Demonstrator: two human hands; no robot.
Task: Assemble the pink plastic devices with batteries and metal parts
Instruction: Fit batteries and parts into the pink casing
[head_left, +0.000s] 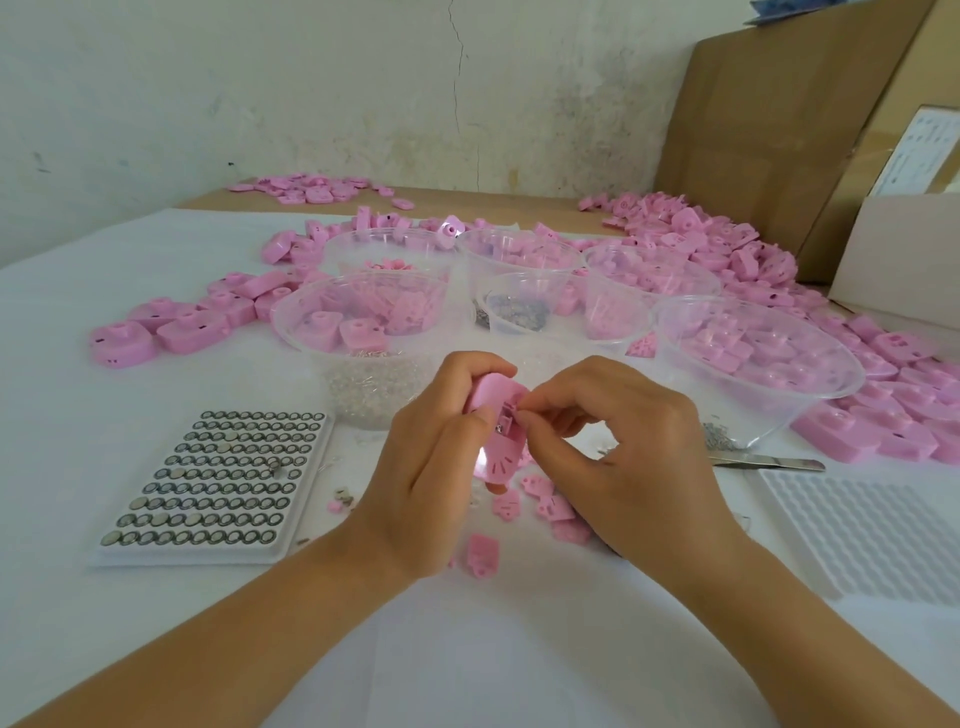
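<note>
1. At the near centre of the white table (519, 649), the left hand (431, 467) gripped the pink device (496, 415), fingers curled round its body, held up off the surface with the open compartment facing the camera.
2. Right hand (623, 447): thumb and forefinger pinched narrow at that compartment, touching the device. Probably seating a small metal part, but it was too small to confirm.
3. Supplies: battery tray (208, 483) sat left of the hands, mostly full with a few cells loose on top. The clear bowl of metal parts (374, 384) was just behind the hands. Small pink covers (550, 506) lay scattered under the right hand. Tweezers (769, 461) were on the table to the right, unused.
4. Risks from here:
   - Part could slip out of a bare-finger pinch and vanish among the covers below. Cause: tiny part, no tool.
   - Contact could seat crooked or bend if pushed in at an angle. Cause: device held in the air with no support.
   - A battery could go in wrong side up. Polarity marks were not readable here.
   - The left forearm could knock loose cells off the tray on the next reach.
</note>
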